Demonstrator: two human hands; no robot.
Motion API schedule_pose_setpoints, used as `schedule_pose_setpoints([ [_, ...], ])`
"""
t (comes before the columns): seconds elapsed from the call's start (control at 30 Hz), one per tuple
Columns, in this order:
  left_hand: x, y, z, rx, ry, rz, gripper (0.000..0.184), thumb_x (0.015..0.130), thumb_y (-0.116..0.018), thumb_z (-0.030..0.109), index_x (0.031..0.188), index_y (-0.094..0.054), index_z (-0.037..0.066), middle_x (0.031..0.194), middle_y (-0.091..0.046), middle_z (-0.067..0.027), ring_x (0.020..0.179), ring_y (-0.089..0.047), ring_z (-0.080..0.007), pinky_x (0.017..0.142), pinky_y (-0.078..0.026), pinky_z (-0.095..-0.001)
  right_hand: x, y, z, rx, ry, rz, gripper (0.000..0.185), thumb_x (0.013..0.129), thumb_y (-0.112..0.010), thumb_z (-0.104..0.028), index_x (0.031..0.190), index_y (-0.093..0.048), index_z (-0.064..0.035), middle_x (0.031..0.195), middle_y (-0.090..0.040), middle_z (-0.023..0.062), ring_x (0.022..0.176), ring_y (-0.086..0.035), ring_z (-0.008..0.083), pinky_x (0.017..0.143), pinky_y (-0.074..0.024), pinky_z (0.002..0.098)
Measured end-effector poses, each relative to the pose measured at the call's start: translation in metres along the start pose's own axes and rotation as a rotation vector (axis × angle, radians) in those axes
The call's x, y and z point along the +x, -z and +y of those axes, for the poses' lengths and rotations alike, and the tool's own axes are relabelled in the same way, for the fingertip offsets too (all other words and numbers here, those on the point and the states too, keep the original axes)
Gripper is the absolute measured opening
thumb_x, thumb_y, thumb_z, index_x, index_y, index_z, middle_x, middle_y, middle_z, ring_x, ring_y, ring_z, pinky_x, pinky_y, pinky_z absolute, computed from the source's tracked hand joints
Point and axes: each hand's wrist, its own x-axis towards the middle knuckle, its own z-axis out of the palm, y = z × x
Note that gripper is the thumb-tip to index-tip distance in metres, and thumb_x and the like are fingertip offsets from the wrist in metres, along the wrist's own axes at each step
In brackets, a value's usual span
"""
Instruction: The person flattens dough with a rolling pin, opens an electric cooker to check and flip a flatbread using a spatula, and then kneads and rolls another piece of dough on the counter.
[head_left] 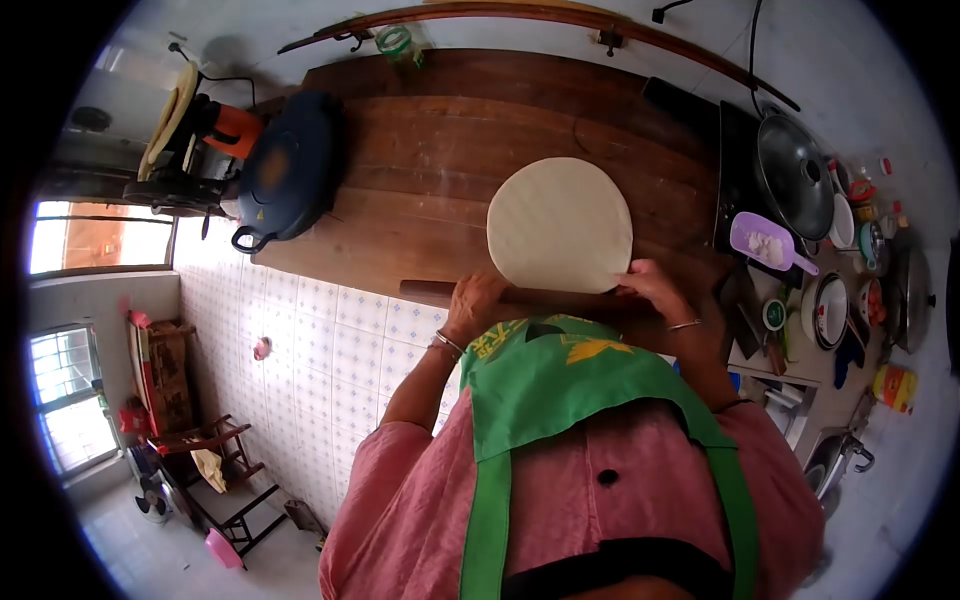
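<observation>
Dough sheet (560,222) lay flat on the wooden board (420,150), near its front edge. Left hand (474,305) was curled over the rolling pin (545,297) just beside it; right hand (656,290) pinched the sheet's near right rim.

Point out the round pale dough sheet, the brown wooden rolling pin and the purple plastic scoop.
Dough sheet (560,223), head view: middle of its top face.
Rolling pin (558,298), head view: middle of its shaft.
Purple scoop (741,233), head view: bare part of its bowl.
</observation>
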Motion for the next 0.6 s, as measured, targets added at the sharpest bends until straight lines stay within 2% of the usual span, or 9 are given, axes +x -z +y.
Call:
schedule_pose_setpoints([
  [0.03, 0.000, 0.001, -0.005, -0.003, 0.004, -0.001, 0.038, 0.067, -0.076, 0.025, 0.099, -0.063, 0.010, 0.091, -0.061, -0.0070, 0.091, -0.058, -0.0288, 0.080, -0.043, -0.0435, 0.001, 0.012, 0.011, -0.002, -0.005, -0.001, 0.026, 0.084, -0.071, -0.022, 0.102, -0.065, -0.0048, 0.093, -0.070, 0.0059, 0.083, -0.067, 0.0210, 0.074, -0.0530, 0.0359],
  [0.1, -0.003, 0.001, -0.017, 0.036, 0.019, -0.003, 0.033, 0.070, -0.073, 0.022, 0.098, -0.062, 0.009, 0.095, -0.060, -0.0074, 0.092, -0.057, -0.0287, 0.080, -0.043, -0.0431, -0.001, 0.024, 0.020, -0.491, 0.396, 0.366, 0.022, 0.087, -0.066, -0.023, 0.097, -0.066, -0.0034, 0.080, -0.070, 0.0058, 0.069, -0.067, 0.0232, 0.067, -0.0524, 0.0362],
  [0.13, -0.004, -0.002, -0.021, 0.072, 0.072, -0.054, 0.032, 0.073, -0.069, 0.021, 0.101, -0.061, 0.009, 0.100, -0.059, -0.0090, 0.097, -0.055, -0.0305, 0.085, -0.041, -0.0440, -0.005, 0.022, 0.020, -0.489, 0.390, 0.364, 0.022, 0.087, -0.066, -0.023, 0.097, -0.066, -0.0034, 0.080, -0.070, 0.0058, 0.069, -0.067, 0.0232, 0.067, -0.0524, 0.0362],
  [0.2, -0.010, -0.006, -0.018, 0.081, 0.096, -0.026, 0.035, 0.077, -0.067, 0.021, 0.108, -0.060, 0.009, 0.105, -0.059, -0.0099, 0.103, -0.054, -0.0312, 0.092, -0.038, -0.0455, -0.018, 0.014, 0.015, -0.646, 0.633, 0.574, 0.019, 0.090, -0.060, -0.020, 0.099, -0.064, -0.0031, 0.090, -0.069, 0.0087, 0.081, -0.066, 0.0271, 0.078, -0.0506, 0.0418],
  [0.23, -0.012, -0.007, -0.014, 0.091, 0.119, 0.009, 0.037, 0.080, -0.065, 0.022, 0.115, -0.059, 0.009, 0.110, -0.058, -0.0108, 0.108, -0.052, -0.0319, 0.098, -0.036, -0.0470, -0.022, 0.008, 0.021, -0.644, 0.631, 0.577, 0.019, 0.090, -0.060, -0.020, 0.099, -0.064, -0.0031, 0.090, -0.069, 0.0087, 0.081, -0.066, 0.0271, 0.078, -0.0506, 0.0418],
  [0.3, -0.035, -0.022, -0.008, 0.205, 0.179, 0.089, 0.040, 0.084, -0.062, 0.024, 0.120, -0.058, 0.010, 0.115, -0.058, -0.0107, 0.113, -0.050, -0.0314, 0.103, -0.032, -0.0488, -0.030, -0.006, 0.035, -0.924, 0.852, 0.803, 0.017, 0.093, -0.054, -0.016, 0.105, -0.062, -0.0063, 0.105, -0.067, 0.0093, 0.101, -0.060, 0.0306, 0.095, -0.0421, 0.0496],
  [0.4, -0.029, -0.034, -0.020, 0.361, 0.263, 0.162, 0.044, 0.091, -0.055, 0.030, 0.130, -0.054, 0.011, 0.125, -0.055, -0.0102, 0.121, -0.046, -0.0311, 0.109, -0.026, -0.0522, -0.028, -0.019, 0.041, -0.906, 0.819, 0.900, 0.020, 0.094, -0.052, -0.015, 0.111, -0.060, -0.0095, 0.115, -0.062, 0.0099, 0.113, -0.054, 0.0300, 0.104, -0.0327, 0.0536],
  [0.47, -0.013, -0.031, -0.026, 0.463, 0.319, 0.123, 0.045, 0.095, -0.049, 0.034, 0.134, -0.051, 0.013, 0.130, -0.053, -0.0083, 0.125, -0.045, -0.0298, 0.109, -0.024, -0.0553, 0.002, -0.012, 0.017, -0.973, 0.840, 1.045, 0.021, 0.094, -0.052, -0.015, 0.112, -0.060, -0.0099, 0.112, -0.063, 0.0098, 0.111, -0.055, 0.0305, 0.103, -0.0347, 0.0532],
  [0.6, 0.072, -0.018, -0.061, 0.441, 0.373, 0.213, 0.043, 0.095, -0.049, 0.032, 0.133, -0.052, 0.013, 0.130, -0.054, -0.0082, 0.124, -0.046, -0.0274, 0.108, -0.025, -0.0545, 0.053, 0.019, -0.060, -0.989, 0.890, 0.984, 0.022, 0.094, -0.052, -0.016, 0.113, -0.060, -0.0090, 0.108, -0.063, 0.0102, 0.111, -0.055, 0.0302, 0.103, -0.0349, 0.0539],
])
